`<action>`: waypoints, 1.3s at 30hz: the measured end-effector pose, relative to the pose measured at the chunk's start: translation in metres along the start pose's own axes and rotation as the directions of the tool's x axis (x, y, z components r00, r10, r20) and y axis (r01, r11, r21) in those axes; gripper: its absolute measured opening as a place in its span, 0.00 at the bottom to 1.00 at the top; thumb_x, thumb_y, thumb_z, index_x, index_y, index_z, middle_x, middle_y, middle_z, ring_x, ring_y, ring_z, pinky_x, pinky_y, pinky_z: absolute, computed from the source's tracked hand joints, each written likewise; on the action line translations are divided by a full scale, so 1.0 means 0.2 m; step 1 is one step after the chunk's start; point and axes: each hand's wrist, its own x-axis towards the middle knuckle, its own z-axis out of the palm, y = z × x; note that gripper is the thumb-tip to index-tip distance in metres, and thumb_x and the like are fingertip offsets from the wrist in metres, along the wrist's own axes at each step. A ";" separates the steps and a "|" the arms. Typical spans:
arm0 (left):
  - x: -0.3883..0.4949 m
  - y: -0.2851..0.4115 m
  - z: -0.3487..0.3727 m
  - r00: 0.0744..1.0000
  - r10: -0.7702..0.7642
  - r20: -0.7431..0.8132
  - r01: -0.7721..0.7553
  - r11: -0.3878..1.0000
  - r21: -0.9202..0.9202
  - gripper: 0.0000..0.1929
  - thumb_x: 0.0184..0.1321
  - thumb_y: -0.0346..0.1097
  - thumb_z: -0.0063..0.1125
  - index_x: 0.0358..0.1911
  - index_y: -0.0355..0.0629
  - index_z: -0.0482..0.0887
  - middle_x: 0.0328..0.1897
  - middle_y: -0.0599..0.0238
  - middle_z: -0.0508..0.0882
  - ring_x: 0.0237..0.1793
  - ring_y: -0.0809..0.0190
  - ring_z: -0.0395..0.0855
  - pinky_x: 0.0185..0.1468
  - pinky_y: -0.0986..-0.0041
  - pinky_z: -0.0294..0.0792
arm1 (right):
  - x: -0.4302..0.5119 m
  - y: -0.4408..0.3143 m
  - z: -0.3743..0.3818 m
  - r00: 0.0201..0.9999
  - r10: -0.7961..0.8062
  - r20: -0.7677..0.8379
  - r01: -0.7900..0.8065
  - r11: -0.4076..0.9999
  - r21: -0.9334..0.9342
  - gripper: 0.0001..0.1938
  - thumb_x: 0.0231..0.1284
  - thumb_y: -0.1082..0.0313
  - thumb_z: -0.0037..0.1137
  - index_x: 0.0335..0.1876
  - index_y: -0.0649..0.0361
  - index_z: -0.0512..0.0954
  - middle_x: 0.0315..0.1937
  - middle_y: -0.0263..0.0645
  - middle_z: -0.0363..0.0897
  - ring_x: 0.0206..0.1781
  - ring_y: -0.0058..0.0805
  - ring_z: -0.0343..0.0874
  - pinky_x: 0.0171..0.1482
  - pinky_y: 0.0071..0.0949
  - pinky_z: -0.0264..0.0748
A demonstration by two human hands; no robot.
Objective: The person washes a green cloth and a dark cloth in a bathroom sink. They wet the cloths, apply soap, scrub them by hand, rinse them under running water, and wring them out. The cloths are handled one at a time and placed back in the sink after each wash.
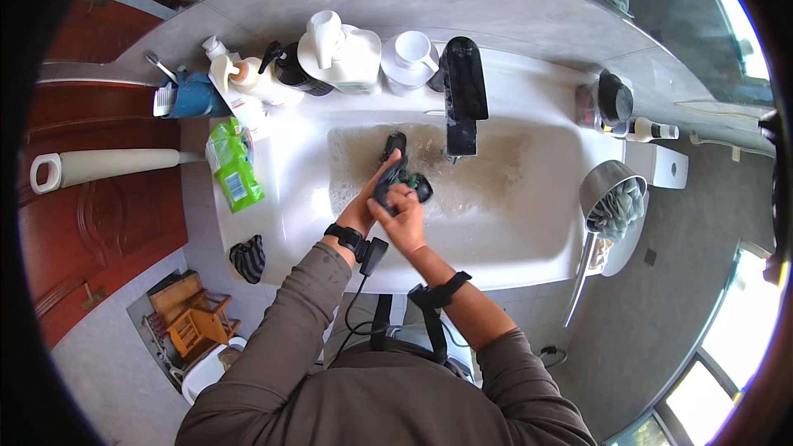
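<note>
Over the white basin point(285, 223), my left hand point(367, 201) holds a dark, wet, limp item point(385, 189), possibly a sock. My right hand point(403, 214) grips the same item from the other side, its fingers curled close to my left palm. Dark rounded parts point(395, 144) reach past my fingertips into the murky water point(353, 148); whether they belong to the held item cannot be told. A bit of green shows between my hands. Beyond them and to the right, the black faucet point(464, 87) extends over the water.
Pump bottles point(350, 62), a white cup point(412, 49) and a blue toothbrush cup point(195, 96) line the back ledge. On the left rim lie a green packet point(235, 164) and a striped cloth point(248, 258). A metal dipper point(610, 176) holding a mesh sponge point(619, 210) sits right.
</note>
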 end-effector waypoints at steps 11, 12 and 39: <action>0.14 -0.17 -0.13 0.909 0.152 -0.387 -0.190 0.980 -0.063 0.21 0.72 0.50 0.45 0.56 0.41 0.76 0.52 0.61 0.82 0.49 0.59 0.82 0.53 0.64 0.76 | 0.17 0.07 0.03 0.917 0.125 -0.379 -0.190 0.972 -0.140 0.11 0.48 0.66 0.62 0.21 0.62 0.73 0.28 0.48 0.75 0.39 0.51 0.73 0.44 0.43 0.71; 0.13 -0.16 -0.16 0.916 -0.027 -0.401 -0.069 0.972 -0.223 0.23 0.73 0.53 0.42 0.56 0.42 0.76 0.51 0.60 0.82 0.48 0.59 0.82 0.55 0.63 0.75 | 0.12 0.05 0.07 0.948 0.140 -0.286 -0.182 0.975 -0.125 0.10 0.48 0.66 0.63 0.21 0.61 0.73 0.27 0.49 0.75 0.38 0.52 0.74 0.43 0.43 0.71; 0.07 -0.05 0.11 0.895 -0.027 -0.445 0.120 0.976 0.183 0.51 0.52 0.70 0.62 0.75 0.71 0.44 0.75 0.53 0.49 0.70 0.42 0.59 0.51 0.47 0.75 | 0.18 0.33 -0.13 0.943 0.331 -0.020 -0.332 0.943 -0.023 0.16 0.59 0.60 0.63 0.44 0.67 0.78 0.53 0.53 0.74 0.55 0.51 0.73 0.58 0.40 0.69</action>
